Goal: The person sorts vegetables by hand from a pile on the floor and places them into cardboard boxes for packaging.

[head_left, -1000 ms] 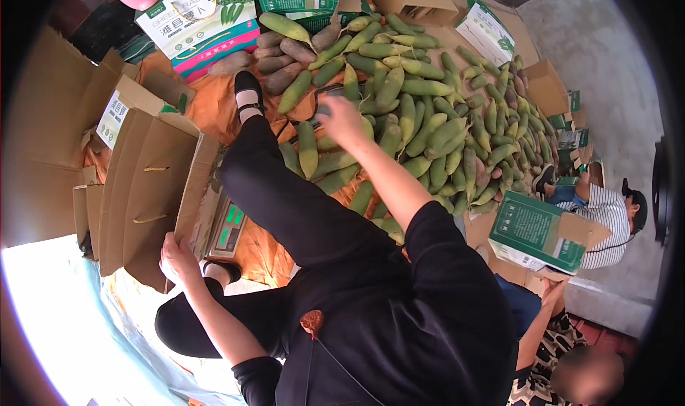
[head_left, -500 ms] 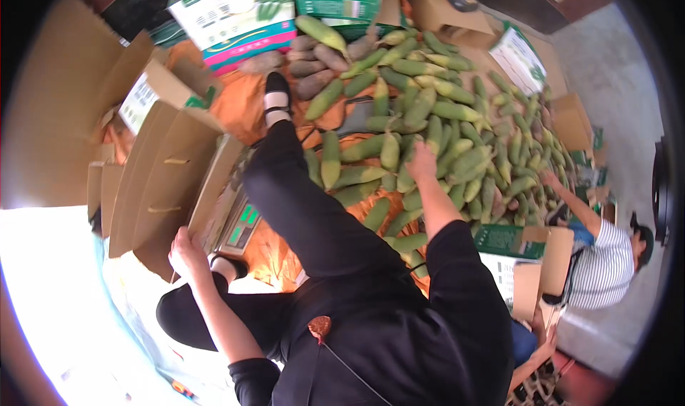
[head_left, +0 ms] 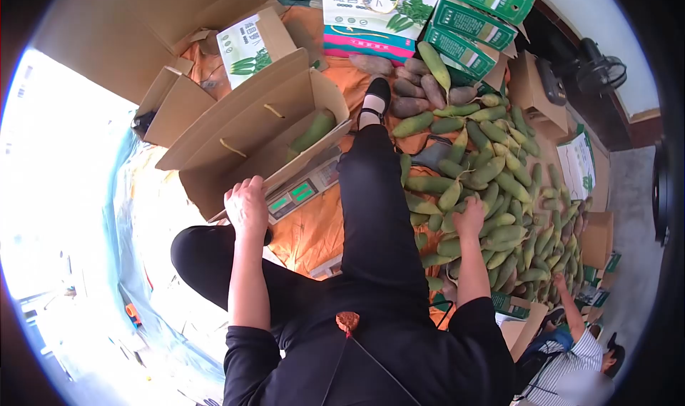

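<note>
My left hand (head_left: 246, 202) is closed on the near corner of an open cardboard box (head_left: 214, 165) with yellow cord handles. A single green radish (head_left: 314, 135) lies inside that box, which rests on a scale (head_left: 294, 195) with green lit displays. On the pile of green radishes (head_left: 510, 185), my right hand (head_left: 469, 219) has its fingers curled around a green radish (head_left: 451, 222), mostly hidden under the hand. Several purplish-brown roots (head_left: 410, 106) lie at the back of the pile, with a long pale-green radish (head_left: 434, 62) across them.
Printed cartons (head_left: 382, 13) and green boxes (head_left: 467, 35) stand at the back. Another carton (head_left: 253, 46) is behind the open box. Orange sheeting (head_left: 303, 238) covers the floor. At right, a co-worker in a striped shirt (head_left: 564, 370) reaches into the pile. A fan (head_left: 601, 74) stands back right.
My view has swung left, so the inside of the box and its radish now show. My left hand stays at the box edge; my right hand remains on the pile.
</note>
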Available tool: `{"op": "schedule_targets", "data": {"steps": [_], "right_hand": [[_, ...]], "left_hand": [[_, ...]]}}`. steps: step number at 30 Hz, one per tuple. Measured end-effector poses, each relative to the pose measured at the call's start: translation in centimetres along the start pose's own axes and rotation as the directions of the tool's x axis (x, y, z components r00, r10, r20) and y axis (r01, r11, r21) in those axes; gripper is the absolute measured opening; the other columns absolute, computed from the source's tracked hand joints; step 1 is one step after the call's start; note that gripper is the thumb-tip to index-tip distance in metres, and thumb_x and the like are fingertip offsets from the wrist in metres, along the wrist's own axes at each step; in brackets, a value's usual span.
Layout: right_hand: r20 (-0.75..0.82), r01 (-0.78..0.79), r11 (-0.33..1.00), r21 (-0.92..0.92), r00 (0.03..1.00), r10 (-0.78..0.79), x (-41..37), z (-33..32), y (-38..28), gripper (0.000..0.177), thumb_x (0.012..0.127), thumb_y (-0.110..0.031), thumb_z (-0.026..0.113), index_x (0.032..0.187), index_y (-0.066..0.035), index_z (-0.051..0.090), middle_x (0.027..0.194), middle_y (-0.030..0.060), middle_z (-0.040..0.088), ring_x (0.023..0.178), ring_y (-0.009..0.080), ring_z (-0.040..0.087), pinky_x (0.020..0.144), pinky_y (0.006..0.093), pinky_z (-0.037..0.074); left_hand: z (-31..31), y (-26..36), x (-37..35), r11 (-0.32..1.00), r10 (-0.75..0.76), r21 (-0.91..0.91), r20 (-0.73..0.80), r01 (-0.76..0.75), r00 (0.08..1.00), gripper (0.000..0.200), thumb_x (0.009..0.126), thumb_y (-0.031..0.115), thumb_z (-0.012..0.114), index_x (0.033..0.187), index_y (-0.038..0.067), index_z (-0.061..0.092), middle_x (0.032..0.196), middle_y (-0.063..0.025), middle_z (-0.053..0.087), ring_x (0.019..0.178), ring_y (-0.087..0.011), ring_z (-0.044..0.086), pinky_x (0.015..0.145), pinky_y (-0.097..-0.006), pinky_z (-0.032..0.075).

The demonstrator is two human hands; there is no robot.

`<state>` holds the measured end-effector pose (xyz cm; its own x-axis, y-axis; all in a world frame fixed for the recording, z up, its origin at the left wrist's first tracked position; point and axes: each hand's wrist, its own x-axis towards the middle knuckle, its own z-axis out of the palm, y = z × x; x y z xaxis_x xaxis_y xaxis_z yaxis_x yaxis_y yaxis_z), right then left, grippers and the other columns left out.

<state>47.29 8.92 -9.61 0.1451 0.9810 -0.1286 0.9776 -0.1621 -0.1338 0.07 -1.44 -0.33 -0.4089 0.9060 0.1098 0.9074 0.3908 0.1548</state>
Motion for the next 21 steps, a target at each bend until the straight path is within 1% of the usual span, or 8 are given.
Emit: {"op": "schedule_targets", "data": {"steps": [4, 7, 9, 10, 11, 13, 15, 21], "right_hand": [[-0.123, 0.105, 0.994, 0.024, 0.987, -0.101, 0.8, -7.3, -5.0, 0.053, 0.062, -0.009, 0.077, 0.110, -0.007, 0.054, 0.111, 0.0138, 0.051, 0.104, 0.0356, 0.050, 0.086, 0.0420, 0.045], [-0.416, 0.375, 0.894, 0.247, 0.874, -0.251, 0.9, -13.2, -9.0, 0.052, 0.062, -0.006, 0.077, 0.108, -0.008, 0.054, 0.107, 0.0120, 0.053, 0.102, 0.0331, 0.052, 0.086, 0.0418, 0.043], [-0.509, 0.512, 0.719, 0.471, 0.823, -0.253, 0.9, -16.6, -12.1, 0.047, 0.065, 0.000, 0.074, 0.108, -0.005, 0.055, 0.108, 0.0099, 0.053, 0.101, 0.0279, 0.055, 0.086, 0.0357, 0.045], [-0.518, 0.542, 0.594, 0.594, 0.823, -0.232, 0.8, -18.1, -13.9, 0.045, 0.069, 0.003, 0.072, 0.110, -0.003, 0.055, 0.108, 0.0082, 0.052, 0.101, 0.0223, 0.055, 0.085, 0.0335, 0.046], [-0.522, 0.544, 0.596, 0.591, 0.821, -0.231, 0.5, -19.3, -15.6, 0.045, 0.069, 0.003, 0.072, 0.110, -0.003, 0.055, 0.108, 0.0082, 0.052, 0.101, 0.0223, 0.055, 0.085, 0.0335, 0.046], [-0.547, 0.601, 0.285, 0.747, 0.799, -0.251, 0.1, -21.1, -19.2, 0.044, 0.070, 0.003, 0.072, 0.110, -0.002, 0.055, 0.109, 0.0077, 0.051, 0.101, 0.0190, 0.055, 0.086, 0.0326, 0.046], [-0.522, 0.579, 0.138, 0.804, 0.797, -0.304, 0.1, -21.5, -22.8, 0.043, 0.069, 0.001, 0.073, 0.108, -0.003, 0.057, 0.107, 0.0075, 0.053, 0.099, 0.0169, 0.056, 0.083, 0.0314, 0.047], [-0.534, 0.723, 0.155, 0.674, 0.621, -0.574, 0.9, -14.3, -33.9, 0.042, 0.063, -0.010, 0.077, 0.100, -0.003, 0.059, 0.099, 0.0133, 0.059, 0.094, 0.0284, 0.057, 0.084, 0.0369, 0.045]], "left_hand": [[0.0, -0.1, 0.1, 1.000, 0.002, -0.021, -0.015, -0.002, 1.000, 0.003, 0.077, 0.010, 0.060, 0.079, 0.010, 0.058, 0.078, -0.0062, 0.062, 0.082, -0.0258, 0.060, 0.075, -0.0405, 0.043], [0.2, -0.6, 0.1, 0.999, 0.016, -0.043, -0.030, -0.017, 0.999, 0.007, 0.074, 0.010, 0.061, 0.080, 0.008, 0.058, 0.079, -0.0076, 0.063, 0.081, -0.0276, 0.060, 0.073, -0.0415, 0.043], [0.3, -0.6, 0.1, 0.999, 0.019, -0.034, -0.053, -0.021, 0.998, 0.002, 0.076, 0.010, 0.059, 0.078, 0.009, 0.057, 0.077, -0.0067, 0.062, 0.080, -0.0267, 0.060, 0.073, -0.0410, 0.043], [0.4, -0.5, 0.1, 0.999, 0.024, -0.020, -0.072, -0.026, 0.997, 0.002, 0.078, 0.010, 0.056, 0.076, 0.010, 0.057, 0.075, -0.0057, 0.062, 0.078, -0.0259, 0.060, 0.072, -0.0404, 0.043], [0.4, -0.5, 0.1, 0.999, 0.026, -0.024, -0.076, -0.028, 0.997, 0.002, 0.078, 0.010, 0.056, 0.076, 0.010, 0.057, 0.075, -0.0057, 0.062, 0.078, -0.0259, 0.060, 0.072, -0.0404, 0.043], [0.2, -0.5, 0.1, 0.999, 0.018, -0.031, -0.042, -0.019, 0.999, 0.006, 0.074, 0.008, 0.061, 0.079, 0.008, 0.058, 0.078, -0.0072, 0.063, 0.080, -0.0278, 0.060, 0.072, -0.0418, 0.043], [0.3, -0.5, 0.2, 1.000, 0.018, -0.025, -0.038, -0.019, 0.999, 0.006, 0.073, 0.008, 0.060, 0.079, 0.008, 0.057, 0.078, -0.0073, 0.063, 0.081, -0.0279, 0.060, 0.072, -0.0418, 0.043], [-0.2, -0.3, -0.1, 1.000, 0.021, 0.009, -0.053, -0.020, 0.998, 0.003, 0.076, 0.009, 0.058, 0.074, 0.011, 0.056, 0.076, -0.0051, 0.062, 0.079, -0.0250, 0.060, 0.072, -0.0402, 0.043]]}}
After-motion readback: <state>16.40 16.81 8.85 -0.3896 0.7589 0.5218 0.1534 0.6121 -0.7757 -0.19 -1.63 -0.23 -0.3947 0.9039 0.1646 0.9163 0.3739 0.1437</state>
